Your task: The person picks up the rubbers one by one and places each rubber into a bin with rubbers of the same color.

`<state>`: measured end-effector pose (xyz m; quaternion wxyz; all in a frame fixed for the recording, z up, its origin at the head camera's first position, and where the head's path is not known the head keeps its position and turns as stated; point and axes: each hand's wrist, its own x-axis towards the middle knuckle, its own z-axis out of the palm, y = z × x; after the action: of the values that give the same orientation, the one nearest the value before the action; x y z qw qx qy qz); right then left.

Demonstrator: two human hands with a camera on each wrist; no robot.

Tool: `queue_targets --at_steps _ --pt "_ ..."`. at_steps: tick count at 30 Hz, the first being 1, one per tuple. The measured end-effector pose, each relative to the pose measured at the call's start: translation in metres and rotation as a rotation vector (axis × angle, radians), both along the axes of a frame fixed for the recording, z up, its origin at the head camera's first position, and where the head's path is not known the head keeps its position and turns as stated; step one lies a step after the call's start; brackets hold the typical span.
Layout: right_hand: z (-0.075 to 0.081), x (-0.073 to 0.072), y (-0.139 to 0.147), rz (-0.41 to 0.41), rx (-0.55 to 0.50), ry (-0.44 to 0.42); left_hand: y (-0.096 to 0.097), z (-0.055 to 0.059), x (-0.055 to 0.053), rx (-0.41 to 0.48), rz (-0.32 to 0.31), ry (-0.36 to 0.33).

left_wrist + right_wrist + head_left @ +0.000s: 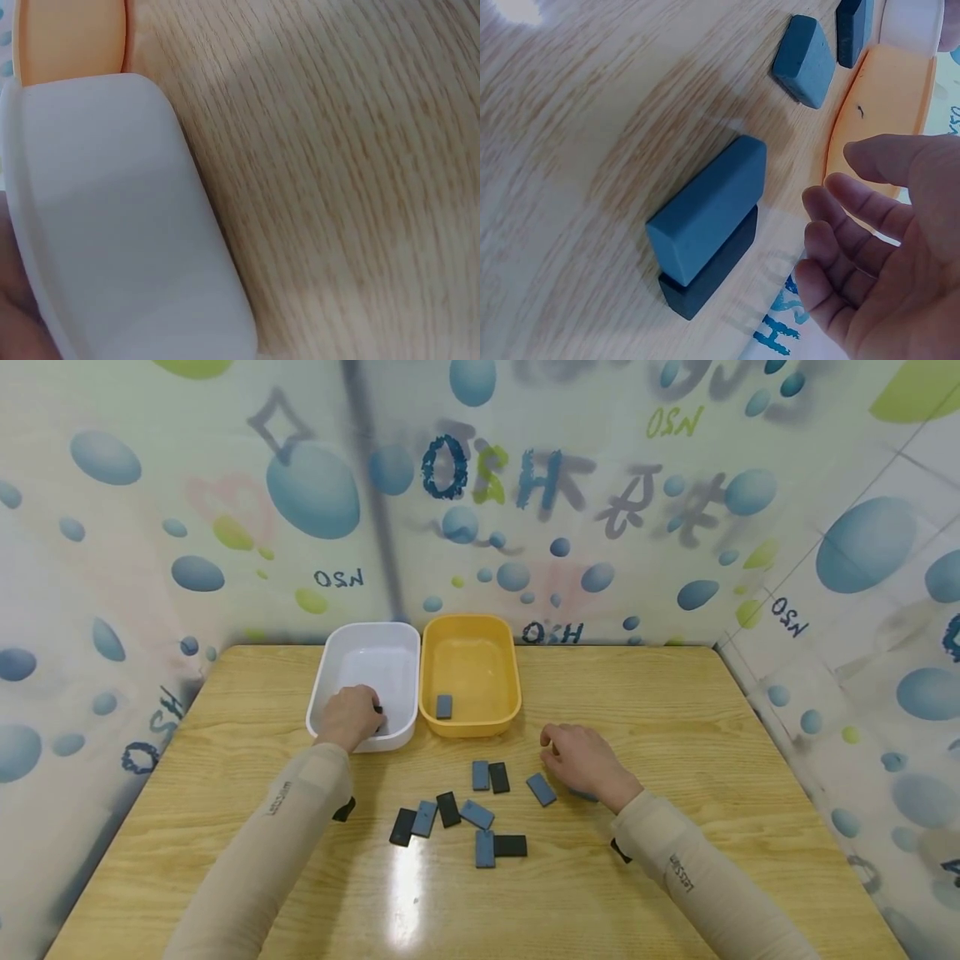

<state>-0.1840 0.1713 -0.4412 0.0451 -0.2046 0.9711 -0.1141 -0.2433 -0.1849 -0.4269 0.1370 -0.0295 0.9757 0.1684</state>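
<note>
In the head view, my left hand (347, 718) reaches over the near rim of the white bin (322, 672). Its fingertips pinch a small black block (379, 720) down inside, partly hidden by the fingers. My right hand (585, 762) hovers over the table, and its loosely bent fingers hold nothing in the right wrist view. Below that hand lie a flat blue-grey block (709, 206) and a black block (714, 271), side by side. Another blue-grey block (541, 789) rests just left of the right hand. The left wrist view shows mostly the bin's outer wall (127, 217).
A yellow bin (472, 727) stands against the white one, with one blue-grey block (444, 707) in its near left corner. Several black and blue-grey blocks are scattered between the arms, among them a black one (511, 846). A patterned curtain (480, 552) hangs behind the table.
</note>
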Motion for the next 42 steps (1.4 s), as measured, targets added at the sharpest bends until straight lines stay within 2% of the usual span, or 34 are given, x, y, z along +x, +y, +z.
queue_targets --at_steps 3,6,11,16,21,31,38,42 --pt "-0.001 0.000 0.000 -0.007 0.003 -0.004 -0.001 0.002 0.001 -0.009 -0.009 0.026" --pt "-0.001 0.001 0.001 -0.009 0.003 -0.004 -0.003 0.006 0.001 -0.018 -0.016 0.081" --pt "0.001 0.001 0.002 -0.009 0.002 -0.003 -0.006 0.024 0.004 -0.021 -0.064 0.168" --pt "0.001 0.002 0.003 -0.007 -0.004 0.001 -0.004 0.043 0.011 -0.043 -0.124 0.190" --pt "0.002 0.003 0.002 -0.008 -0.003 -0.006 0.000 0.054 0.023 -0.039 -0.188 0.236" --pt "0.001 0.004 0.005 -0.013 0.021 -0.012 0.008 0.061 0.050 0.046 -0.317 0.299" --pt "0.002 0.006 0.004 -0.018 0.025 -0.032 0.014 0.055 0.069 0.059 -0.398 0.328" --pt "0.002 0.008 0.001 -0.013 0.022 -0.035 0.018 0.049 0.079 0.071 -0.423 0.324"
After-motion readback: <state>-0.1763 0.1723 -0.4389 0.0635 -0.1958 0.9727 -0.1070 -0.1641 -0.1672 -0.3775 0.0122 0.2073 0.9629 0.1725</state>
